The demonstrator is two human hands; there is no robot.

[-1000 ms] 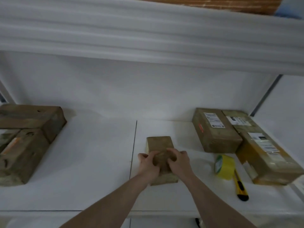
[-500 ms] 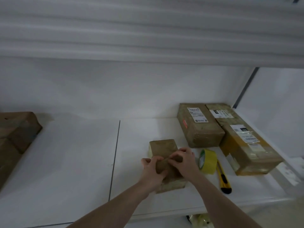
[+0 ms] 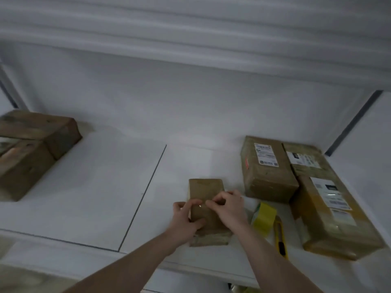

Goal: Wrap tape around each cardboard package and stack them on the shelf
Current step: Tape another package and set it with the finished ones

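On the white shelf (image 3: 95, 197), I see both hands on a small package (image 3: 206, 194). Left hand (image 3: 186, 218) grips its side; right hand (image 3: 229, 208) fingertips pinch its top, beside a yellow tape roll (image 3: 264, 216).

Two bare forearms enter from the bottom edge, each ending in a bare hand: left hand (image 3: 186, 218), right hand (image 3: 229, 210). No sleeves in view up to the frame edge, approx. elbow level. Wrists and fingers look bare, no gloves. Fingernails short. Low light and blur hide finer details, e.g. small marks.
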